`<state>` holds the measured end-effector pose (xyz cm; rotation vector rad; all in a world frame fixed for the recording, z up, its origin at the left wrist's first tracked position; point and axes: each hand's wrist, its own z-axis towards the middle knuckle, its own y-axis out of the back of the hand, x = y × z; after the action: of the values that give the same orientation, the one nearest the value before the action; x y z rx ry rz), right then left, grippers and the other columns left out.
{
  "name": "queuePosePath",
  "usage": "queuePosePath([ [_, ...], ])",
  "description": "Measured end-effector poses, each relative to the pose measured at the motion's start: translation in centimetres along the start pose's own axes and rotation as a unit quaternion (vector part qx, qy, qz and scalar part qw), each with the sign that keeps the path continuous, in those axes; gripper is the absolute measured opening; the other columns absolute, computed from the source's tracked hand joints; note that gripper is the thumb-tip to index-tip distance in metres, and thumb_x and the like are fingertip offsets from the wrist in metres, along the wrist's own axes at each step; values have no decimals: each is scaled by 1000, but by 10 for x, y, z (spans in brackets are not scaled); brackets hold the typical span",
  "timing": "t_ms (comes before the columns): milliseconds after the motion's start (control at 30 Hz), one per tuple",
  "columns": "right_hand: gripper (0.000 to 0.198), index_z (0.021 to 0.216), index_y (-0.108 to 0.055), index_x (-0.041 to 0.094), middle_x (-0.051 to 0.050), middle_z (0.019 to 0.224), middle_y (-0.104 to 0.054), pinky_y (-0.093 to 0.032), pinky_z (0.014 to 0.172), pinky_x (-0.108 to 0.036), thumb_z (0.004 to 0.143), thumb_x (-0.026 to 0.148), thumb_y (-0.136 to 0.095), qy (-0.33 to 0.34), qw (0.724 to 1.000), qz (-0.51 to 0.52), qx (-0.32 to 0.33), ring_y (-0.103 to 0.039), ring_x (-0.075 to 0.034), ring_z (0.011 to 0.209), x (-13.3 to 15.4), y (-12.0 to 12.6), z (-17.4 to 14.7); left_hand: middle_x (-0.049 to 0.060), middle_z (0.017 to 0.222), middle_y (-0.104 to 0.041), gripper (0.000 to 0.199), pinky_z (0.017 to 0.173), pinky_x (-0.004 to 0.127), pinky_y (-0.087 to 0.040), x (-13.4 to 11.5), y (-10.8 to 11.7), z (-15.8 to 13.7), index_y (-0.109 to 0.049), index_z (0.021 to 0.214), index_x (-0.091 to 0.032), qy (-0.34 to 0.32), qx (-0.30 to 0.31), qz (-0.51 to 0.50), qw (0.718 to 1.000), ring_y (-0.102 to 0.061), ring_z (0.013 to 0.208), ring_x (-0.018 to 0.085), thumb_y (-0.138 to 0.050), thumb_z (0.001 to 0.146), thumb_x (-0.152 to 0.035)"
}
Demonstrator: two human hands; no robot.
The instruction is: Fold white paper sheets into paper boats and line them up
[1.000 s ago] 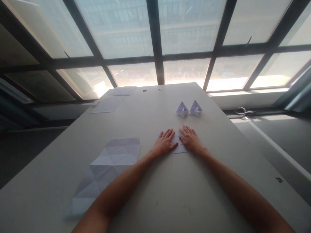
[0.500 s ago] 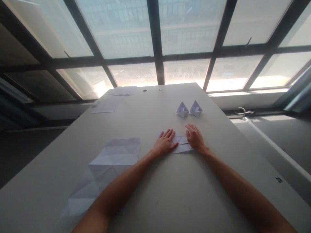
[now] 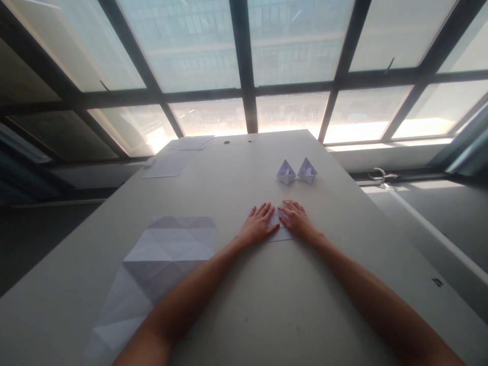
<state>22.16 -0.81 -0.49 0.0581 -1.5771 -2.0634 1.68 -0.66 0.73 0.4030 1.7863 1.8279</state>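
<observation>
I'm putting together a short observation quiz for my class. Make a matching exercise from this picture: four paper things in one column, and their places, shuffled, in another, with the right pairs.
Things
1. Paper boats
2. Large creased sheet
3. Small folded paper
4. Plain sheets

Places
A. Partly under the left hand and right hand
B. Far left part of the table
C. Side by side, beyond the right hand
D. Partly hidden by the left forearm

Right pairs: 1-C, 2-D, 3-A, 4-B
</observation>
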Motion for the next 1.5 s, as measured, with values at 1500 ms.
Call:
queuePosePath([
  [1500, 48, 143, -51, 24, -13, 154, -40, -24, 117, -50, 100, 43, -45, 64, 996, -9, 55, -27, -29, 146, 1, -2, -2, 6, 163, -24, 64, 122, 51, -15, 2, 2, -1, -32, 153, -24, 26, -11, 1, 1000, -12, 152, 28, -34, 98, -56],
])
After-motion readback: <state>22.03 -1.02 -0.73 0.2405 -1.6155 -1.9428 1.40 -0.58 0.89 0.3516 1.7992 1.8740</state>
